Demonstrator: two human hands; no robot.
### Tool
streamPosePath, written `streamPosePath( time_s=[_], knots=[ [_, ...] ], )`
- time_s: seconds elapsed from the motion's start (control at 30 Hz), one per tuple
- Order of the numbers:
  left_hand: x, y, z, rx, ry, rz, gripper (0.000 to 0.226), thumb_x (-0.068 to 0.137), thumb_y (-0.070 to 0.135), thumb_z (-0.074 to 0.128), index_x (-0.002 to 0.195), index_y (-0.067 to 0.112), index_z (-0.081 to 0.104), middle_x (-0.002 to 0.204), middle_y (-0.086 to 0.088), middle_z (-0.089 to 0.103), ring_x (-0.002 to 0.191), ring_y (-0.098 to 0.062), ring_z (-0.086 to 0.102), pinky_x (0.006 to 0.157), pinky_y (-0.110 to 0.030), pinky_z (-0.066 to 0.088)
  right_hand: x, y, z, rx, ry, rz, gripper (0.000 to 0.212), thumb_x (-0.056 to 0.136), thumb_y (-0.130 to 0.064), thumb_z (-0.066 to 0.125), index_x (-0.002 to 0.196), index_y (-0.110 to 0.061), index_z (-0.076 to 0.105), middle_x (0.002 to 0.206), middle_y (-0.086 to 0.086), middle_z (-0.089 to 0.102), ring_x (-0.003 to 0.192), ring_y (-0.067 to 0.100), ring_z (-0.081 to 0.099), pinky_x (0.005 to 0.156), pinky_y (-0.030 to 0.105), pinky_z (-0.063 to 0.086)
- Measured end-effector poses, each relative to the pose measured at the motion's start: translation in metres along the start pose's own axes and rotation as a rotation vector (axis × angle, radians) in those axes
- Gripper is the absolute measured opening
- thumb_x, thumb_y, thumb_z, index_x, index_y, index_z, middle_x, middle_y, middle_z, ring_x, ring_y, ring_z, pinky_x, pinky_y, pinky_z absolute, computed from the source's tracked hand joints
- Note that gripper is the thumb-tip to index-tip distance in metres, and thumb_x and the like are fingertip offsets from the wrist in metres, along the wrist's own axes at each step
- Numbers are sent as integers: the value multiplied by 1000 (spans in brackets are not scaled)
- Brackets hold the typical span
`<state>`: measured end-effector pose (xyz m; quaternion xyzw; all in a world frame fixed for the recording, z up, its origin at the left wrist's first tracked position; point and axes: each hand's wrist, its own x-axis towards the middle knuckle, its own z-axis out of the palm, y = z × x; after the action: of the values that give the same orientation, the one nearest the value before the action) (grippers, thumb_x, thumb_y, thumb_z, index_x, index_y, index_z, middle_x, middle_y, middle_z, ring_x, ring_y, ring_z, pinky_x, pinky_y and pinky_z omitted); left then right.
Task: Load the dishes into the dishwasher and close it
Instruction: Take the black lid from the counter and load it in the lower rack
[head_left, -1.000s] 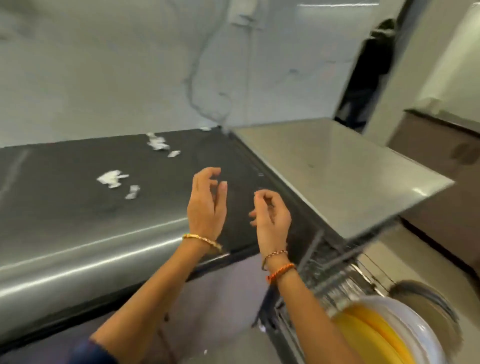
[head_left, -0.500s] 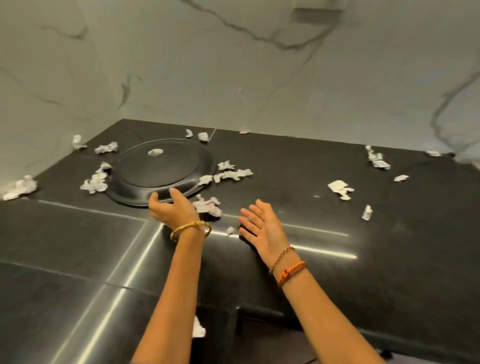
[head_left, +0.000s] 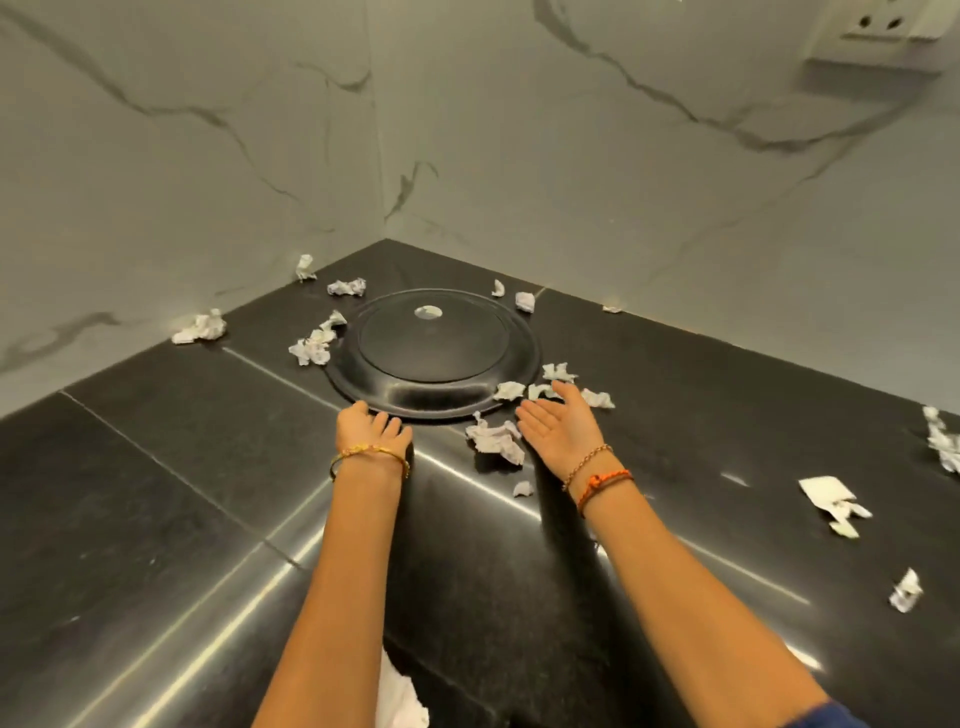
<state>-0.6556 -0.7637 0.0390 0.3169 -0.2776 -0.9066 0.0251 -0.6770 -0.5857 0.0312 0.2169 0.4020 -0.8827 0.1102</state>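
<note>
The black plate (head_left: 434, 353) lies flat on the dark stone bench (head_left: 156, 493), well back in the corner where the two marbled walls (head_left: 571, 156) meet, and I place everything else from it. My left hand (head_left: 371, 428) is at the plate's near rim, fingers curled down with the tips touching or just at the edge; I cannot tell whether they have hooked under it, and it holds nothing that I can see. My right hand (head_left: 561, 431) hovers just off the plate's near right edge, palm turned inward and fingers straight and loose, gripping nothing. Crumpled paper scraps (head_left: 496, 439) crowd the plate: one clump sits between my two hands just in front of the rim, a few lie against the right rim beside my right fingertips, more sit off its left rim and behind it toward the walls. One small scrap (head_left: 428, 312) rests on the plate itself, near its far side. Farther right of the plate, well apart from it, more torn pieces (head_left: 831, 504) lie scattered on the bench. In front of the plate, toward me, the bench surface runs bare and glossy between my forearms down to its front edge, where a white piece of paper (head_left: 400, 696) shows below the lip. A wall socket (head_left: 878, 31) sits high on the right wall.
</note>
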Motion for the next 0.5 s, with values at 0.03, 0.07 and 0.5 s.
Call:
streamPosePath(
  time_s=[0.03,0.07,0.5],
  knots=[
    [0,-1,2,-6,7,6,46,100,18,23,143,1,21,151,-11,26,141,-25,19,114,-39,17,5,1,2,-25,-9,-1,53,97,-25,41,140,3,28,144,21,35,132,31,37,107,36,31],
    [2,-2,4,-9,16,18,47,100,19,22,144,2,17,152,-10,23,141,-25,19,114,-40,17,12,2,5,-46,-13,-6,49,98,-21,40,139,3,30,144,21,36,132,31,38,105,36,32],
    [66,9,37,-111,199,170,47,98,11,17,143,-3,19,152,-16,21,140,-29,21,114,-38,17,82,-19,38,-251,-156,79,33,94,-12,46,125,-1,48,138,17,45,129,26,42,94,36,40]
  ],
)
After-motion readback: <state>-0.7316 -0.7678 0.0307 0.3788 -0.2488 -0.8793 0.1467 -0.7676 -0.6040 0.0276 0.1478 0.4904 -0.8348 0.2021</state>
